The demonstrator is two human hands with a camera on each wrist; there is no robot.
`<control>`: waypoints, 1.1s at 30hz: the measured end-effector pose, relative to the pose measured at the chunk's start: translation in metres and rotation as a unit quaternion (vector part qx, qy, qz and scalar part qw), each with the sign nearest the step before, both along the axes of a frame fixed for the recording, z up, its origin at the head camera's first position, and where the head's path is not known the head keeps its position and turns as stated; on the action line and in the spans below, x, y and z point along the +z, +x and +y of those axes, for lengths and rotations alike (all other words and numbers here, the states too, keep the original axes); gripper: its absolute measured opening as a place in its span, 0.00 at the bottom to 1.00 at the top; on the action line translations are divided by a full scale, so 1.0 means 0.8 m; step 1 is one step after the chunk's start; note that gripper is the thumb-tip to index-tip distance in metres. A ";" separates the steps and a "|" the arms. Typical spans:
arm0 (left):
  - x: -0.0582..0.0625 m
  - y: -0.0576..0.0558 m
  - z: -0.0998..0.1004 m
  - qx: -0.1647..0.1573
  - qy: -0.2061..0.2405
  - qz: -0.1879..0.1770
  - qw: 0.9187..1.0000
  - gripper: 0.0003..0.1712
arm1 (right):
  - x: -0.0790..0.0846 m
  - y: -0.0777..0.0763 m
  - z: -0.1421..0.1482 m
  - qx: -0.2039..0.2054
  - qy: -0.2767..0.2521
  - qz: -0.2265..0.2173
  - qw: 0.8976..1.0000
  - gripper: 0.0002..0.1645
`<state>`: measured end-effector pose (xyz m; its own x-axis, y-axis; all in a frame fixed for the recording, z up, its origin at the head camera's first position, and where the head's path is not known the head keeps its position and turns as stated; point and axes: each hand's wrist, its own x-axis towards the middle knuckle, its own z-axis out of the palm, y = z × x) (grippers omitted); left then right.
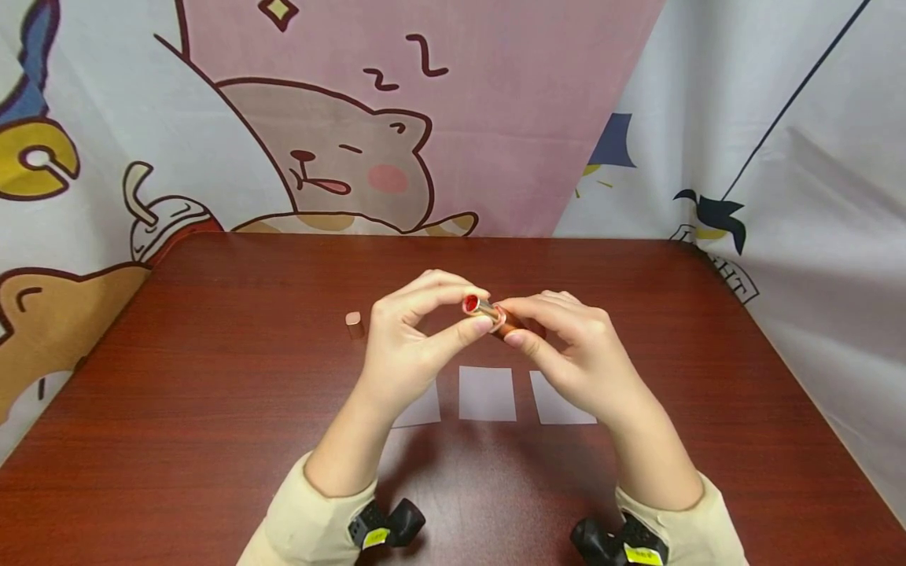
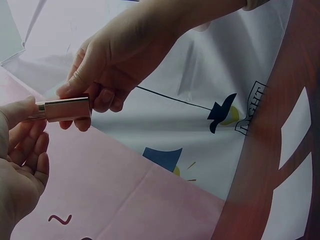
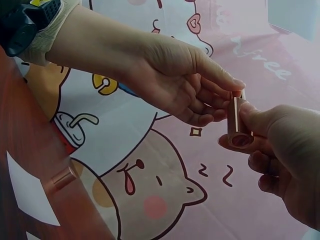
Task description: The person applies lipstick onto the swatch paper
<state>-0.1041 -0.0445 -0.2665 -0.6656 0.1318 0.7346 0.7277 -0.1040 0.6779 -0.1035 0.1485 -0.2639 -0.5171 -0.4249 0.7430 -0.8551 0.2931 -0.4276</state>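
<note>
Both hands hold one lipstick [image 1: 485, 310] above the table, its red tip showing inside the metal tube at the upper left end. My left hand [image 1: 419, 321] pinches the gold tube end between thumb and fingertips. Around the copper-coloured base [image 2: 70, 109] are the thumb and fingers of my right hand [image 1: 576, 346]. In the right wrist view the base's bottom end [image 3: 241, 139] faces the camera. A copper lipstick cap [image 1: 355, 325] stands on the table to the left of my left hand.
Three white paper squares lie in a row on the brown table [image 1: 212, 377] beneath the hands: a left one [image 1: 422, 407], a middle one [image 1: 487, 393] and a right one [image 1: 564, 402]. A cartoon-printed curtain [image 1: 517, 118] hangs behind the table's far edge.
</note>
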 end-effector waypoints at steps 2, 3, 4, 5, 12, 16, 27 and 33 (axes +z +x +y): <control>0.000 0.000 0.000 0.000 0.000 0.001 1.000 0.12 | 0.000 -0.001 0.001 0.006 0.001 0.000 1.000 0.25; 0.000 0.000 0.000 0.001 -0.001 0.001 1.000 0.11 | 0.000 -0.001 0.000 0.008 -0.002 0.005 1.000 0.25; 0.000 -0.001 -0.001 0.002 -0.001 0.002 1.000 0.11 | 0.000 -0.001 0.000 0.008 -0.004 0.009 1.000 0.25; 0.000 -0.001 -0.001 0.003 -0.001 0.003 1.000 0.12 | 0.001 -0.002 0.000 0.008 -0.006 0.013 1.000 0.25; 0.001 -0.001 -0.004 0.021 0.001 0.000 1.000 0.12 | 0.003 -0.002 -0.003 -0.009 -0.035 0.031 0.999 0.26; 0.002 -0.001 -0.005 0.024 0.003 0.001 1.000 0.12 | 0.003 -0.002 -0.003 -0.018 -0.045 0.029 0.998 0.27; 0.004 0.000 -0.005 0.018 0.008 0.000 1.000 0.12 | -0.001 -0.003 -0.002 -0.024 -0.053 0.030 0.998 0.23; 0.002 0.000 -0.004 0.020 0.009 -0.004 1.000 0.12 | -0.001 -0.004 -0.001 -0.020 -0.045 0.035 0.998 0.16</control>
